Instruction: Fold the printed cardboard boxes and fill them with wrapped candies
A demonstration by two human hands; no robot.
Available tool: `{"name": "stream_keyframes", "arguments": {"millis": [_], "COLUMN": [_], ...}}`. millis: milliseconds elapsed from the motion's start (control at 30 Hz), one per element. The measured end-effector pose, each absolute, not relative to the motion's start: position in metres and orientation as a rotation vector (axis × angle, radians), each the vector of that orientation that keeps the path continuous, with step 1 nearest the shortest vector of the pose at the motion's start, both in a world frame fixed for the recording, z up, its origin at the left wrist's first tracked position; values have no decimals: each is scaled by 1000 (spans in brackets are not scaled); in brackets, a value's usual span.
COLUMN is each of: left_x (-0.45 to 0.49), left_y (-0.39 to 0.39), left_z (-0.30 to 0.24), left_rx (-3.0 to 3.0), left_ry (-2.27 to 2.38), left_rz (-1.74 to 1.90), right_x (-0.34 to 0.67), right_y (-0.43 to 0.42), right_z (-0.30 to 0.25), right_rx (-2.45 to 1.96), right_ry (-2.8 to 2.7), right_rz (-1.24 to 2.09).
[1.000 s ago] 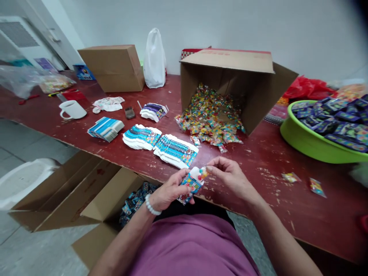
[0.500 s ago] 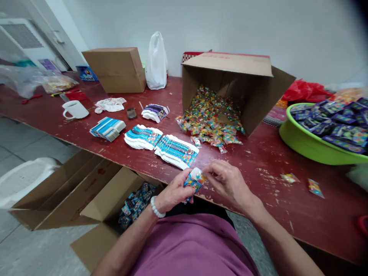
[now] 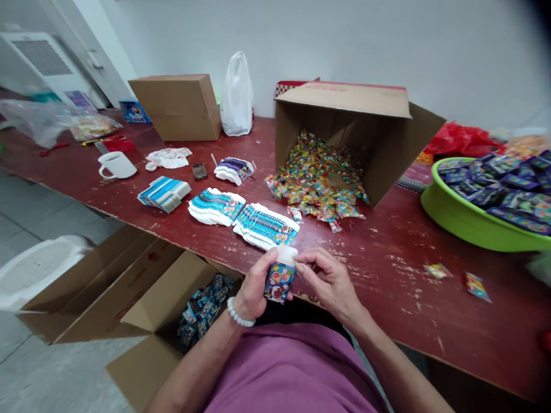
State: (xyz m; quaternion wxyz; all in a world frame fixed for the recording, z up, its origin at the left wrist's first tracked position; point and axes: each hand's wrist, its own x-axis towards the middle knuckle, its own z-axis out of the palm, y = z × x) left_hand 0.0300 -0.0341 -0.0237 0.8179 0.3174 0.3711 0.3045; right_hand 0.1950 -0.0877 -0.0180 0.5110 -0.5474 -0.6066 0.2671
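At the near edge of the red table point(image 3: 387, 241), my left hand point(image 3: 253, 287) is wrapped round a small colourful printed carton point(image 3: 279, 280), held upright. My right hand point(image 3: 325, 278) pinches the carton's white top flap with fingers and thumb. Just beyond the hands lie stacks of flat blue carton blanks point(image 3: 264, 225). A big cardboard box point(image 3: 357, 132) lies on its side with a heap of small colourful sachets point(image 3: 316, 183) spilling out. Below the table edge stands an open floor box point(image 3: 172, 298) holding several finished small cartons point(image 3: 204, 304).
A green basin point(image 3: 465, 218) full of dark blue packs sits at the right. Two loose sachets point(image 3: 473, 284) lie near it. A white mug point(image 3: 116, 165), a closed cardboard box point(image 3: 178, 106), a white plastic bag point(image 3: 237, 97) and more blank stacks point(image 3: 164, 193) stand at the left.
The sachet at the carton's mouth is no longer visible. The carton has turned upright in my left hand, and my right fingers have moved onto its top flap.
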Motion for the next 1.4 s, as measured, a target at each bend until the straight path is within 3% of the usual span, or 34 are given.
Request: {"name": "stream_keyframes", "arguments": {"millis": [333,567,800,1000,1233,1400], "left_x": [32,33,35,32,38,38], "left_y": [-40,-40,-41,-38,-42,-42], "left_z": [-24,-19,-18,-15,-20,-20], "left_rx": [819,743,665,626,700,744], "left_ry": [828,869,797,745,764,736], "left_rz": [777,805,699,630,695,644], "right_x": [180,182,188,198,188,182], "right_y": [-76,-77,-71,-77,-75,-70], "right_z": [-34,-24,-26,-4,-17,-8], "right_rx": [-1237,-1242,-1231,-1188,-1293,-1137], "right_ry": [-1145,-1529,-1237,-1620,-1269,-1004], "right_rz": [1024,629,1004,858,1159,1442]}}
